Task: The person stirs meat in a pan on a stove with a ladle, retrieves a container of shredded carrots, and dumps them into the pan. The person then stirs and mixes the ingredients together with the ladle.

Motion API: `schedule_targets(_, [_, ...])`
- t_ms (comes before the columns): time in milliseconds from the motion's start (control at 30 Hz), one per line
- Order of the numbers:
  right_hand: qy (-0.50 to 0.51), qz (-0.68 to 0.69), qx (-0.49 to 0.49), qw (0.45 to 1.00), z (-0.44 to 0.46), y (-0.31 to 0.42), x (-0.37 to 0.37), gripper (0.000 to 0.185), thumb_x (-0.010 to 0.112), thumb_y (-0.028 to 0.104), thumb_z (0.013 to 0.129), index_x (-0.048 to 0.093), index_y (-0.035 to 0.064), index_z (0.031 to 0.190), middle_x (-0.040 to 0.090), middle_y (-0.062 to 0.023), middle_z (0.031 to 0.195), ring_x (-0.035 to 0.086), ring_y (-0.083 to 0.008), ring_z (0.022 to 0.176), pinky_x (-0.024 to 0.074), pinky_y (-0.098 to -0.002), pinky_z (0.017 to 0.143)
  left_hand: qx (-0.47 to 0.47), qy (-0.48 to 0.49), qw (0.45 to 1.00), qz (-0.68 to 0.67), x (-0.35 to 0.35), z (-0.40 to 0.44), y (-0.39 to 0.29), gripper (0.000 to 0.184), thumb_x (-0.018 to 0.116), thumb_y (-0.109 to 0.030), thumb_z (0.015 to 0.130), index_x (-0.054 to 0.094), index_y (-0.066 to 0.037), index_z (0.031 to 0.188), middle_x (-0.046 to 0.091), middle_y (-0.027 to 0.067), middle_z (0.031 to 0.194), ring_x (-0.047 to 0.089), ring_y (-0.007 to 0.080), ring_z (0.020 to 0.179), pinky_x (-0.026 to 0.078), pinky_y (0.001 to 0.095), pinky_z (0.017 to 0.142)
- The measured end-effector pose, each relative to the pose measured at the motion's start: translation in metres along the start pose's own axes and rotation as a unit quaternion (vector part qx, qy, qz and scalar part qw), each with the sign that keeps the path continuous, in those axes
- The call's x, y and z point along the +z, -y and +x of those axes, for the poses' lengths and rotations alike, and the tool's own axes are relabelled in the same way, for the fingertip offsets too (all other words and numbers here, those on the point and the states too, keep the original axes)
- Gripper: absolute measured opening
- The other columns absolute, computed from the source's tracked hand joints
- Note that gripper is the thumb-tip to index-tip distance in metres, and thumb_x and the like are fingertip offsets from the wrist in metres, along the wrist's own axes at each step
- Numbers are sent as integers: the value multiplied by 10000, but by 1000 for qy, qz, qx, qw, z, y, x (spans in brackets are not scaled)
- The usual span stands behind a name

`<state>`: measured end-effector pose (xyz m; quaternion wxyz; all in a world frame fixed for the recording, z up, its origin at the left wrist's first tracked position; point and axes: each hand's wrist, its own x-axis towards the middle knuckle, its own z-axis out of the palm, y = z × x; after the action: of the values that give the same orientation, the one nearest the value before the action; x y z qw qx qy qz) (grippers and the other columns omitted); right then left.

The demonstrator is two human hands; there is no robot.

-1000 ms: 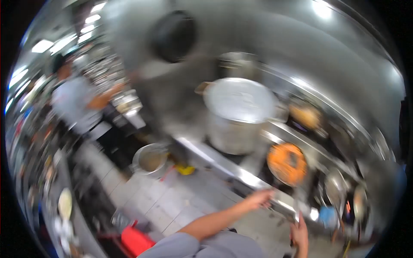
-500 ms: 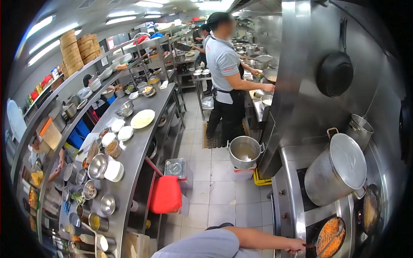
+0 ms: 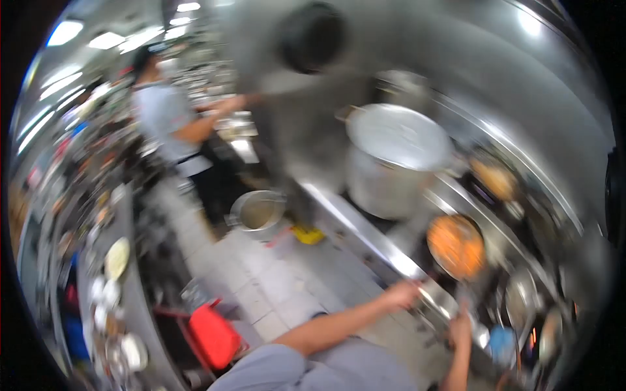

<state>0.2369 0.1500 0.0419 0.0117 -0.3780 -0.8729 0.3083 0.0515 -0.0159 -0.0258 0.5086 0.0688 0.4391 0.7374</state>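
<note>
A dark frying pan (image 3: 483, 242) full of orange shredded food (image 3: 455, 244) sits on the stove. My left hand (image 3: 402, 294) is closed at the near left of it, on the pan's handle; the grip itself is blurred. Below the pan my right hand (image 3: 460, 328) is wrapped round a long-handled cooking utensil (image 3: 463, 290), whose far end reaches into the food. Motion smear hides the exact shape of that utensil's head.
Behind the pan stands a large lidded stockpot (image 3: 385, 179). More pans and a strainer (image 3: 521, 296) lie to the right. A person (image 3: 163, 117) works at the far left, with an open pot (image 3: 257, 212) low beside them. A red stool (image 3: 214, 335) is at left.
My view has swung right towards the stove, so the pan and stockpot sit further left. My right hand has come into view on the utensil. The left hand stays at the pan handle.
</note>
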Motion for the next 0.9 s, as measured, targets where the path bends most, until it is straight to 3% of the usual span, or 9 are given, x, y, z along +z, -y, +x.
schedule_targets(33, [-17, -57, -64, 996, 1, -30, 8, 742, 552, 39, 754, 277, 134, 1436, 616, -159, 855, 592, -271, 713, 478, -390, 656, -38, -29, 997, 56, 2, -3, -9, 159, 512, -243, 922, 529, -99, 986, 512, -11, 716, 392, 59, 449, 289, 206, 337])
schedule_targets(67, [51, 46, 38, 997, -17, -13, -11, 710, 600, 122, 801, 288, 191, 1435, 605, -247, 971, 603, -341, 870, 463, -393, 803, -54, -5, 996, 69, 1, -7, -15, 234, 509, -277, 927, 514, -96, 1076, 539, 11, 763, 404, 62, 453, 301, 195, 338])
schedule_targets(167, [89, 150, 73, 982, -63, 20, -71, 739, 612, 86, 799, 283, 249, 1440, 632, -86, 884, 488, -102, 492, 457, -294, 459, -93, 14, 994, 46, 14, -27, -44, 260, 510, -277, 930, 494, -119, 1136, 535, 4, 765, 433, 81, 464, 302, 205, 353])
schedule_targets(267, [27, 90, 56, 994, -53, 7, -63, 725, 603, 143, 795, 275, 233, 1436, 631, -227, 1023, 640, -346, 832, 496, -386, 743, -136, 16, 990, 24, 11, -17, -48, 280, 527, -280, 924, 487, -137, 1161, 531, 13, 764, 441, 107, 469, 329, 234, 389])
schedule_targets(367, [-12, 37, 78, 996, -12, 14, -30, 718, 575, 166, 797, 256, 226, 1437, 583, -272, 1102, 569, -415, 1008, 446, -413, 866, -171, 9, 985, -2, 10, -14, -53, 287, 535, -302, 923, 482, -158, 1165, 529, 21, 764, 451, 132, 484, 349, 260, 422])
schedule_targets(467, [39, 54, 96, 993, 4, 15, 8, 747, 595, 150, 792, 241, 239, 1444, 638, -209, 962, 635, -307, 826, 487, -382, 743, -191, 27, 981, -7, 7, -11, -54, 269, 534, -323, 925, 480, -174, 1142, 526, 23, 763, 462, 141, 509, 351, 269, 431])
schedule_targets(633, [47, -185, 70, 979, -77, 38, -54, 699, 540, 145, 787, 300, 380, 1400, 637, -176, 995, 620, -345, 884, 495, -430, 794, -194, 37, 980, -28, -3, -1, -42, 271, 534, -314, 926, 473, -190, 1159, 526, 24, 766, 469, 138, 528, 351, 264, 426])
schedule_targets(767, [-3, -231, 67, 971, -102, 24, -69, 691, 524, 149, 804, 272, 333, 1421, 644, -181, 975, 627, -350, 875, 501, -445, 761, -195, 42, 979, -27, 3, -6, -44, 210, 550, -328, 916, 467, -199, 1059, 536, 26, 742, 459, 149, 509, 326, 268, 411])
schedule_targets(900, [-97, -69, 147, 982, -71, 34, -7, 670, 538, 171, 821, 264, 212, 1431, 630, -243, 924, 605, -408, 864, 477, -468, 765, -200, 36, 979, -20, 9, -7, -46, 245, 527, -328, 926, 459, -199, 1123, 533, 22, 748, 466, 142, 517, 344, 273, 431])
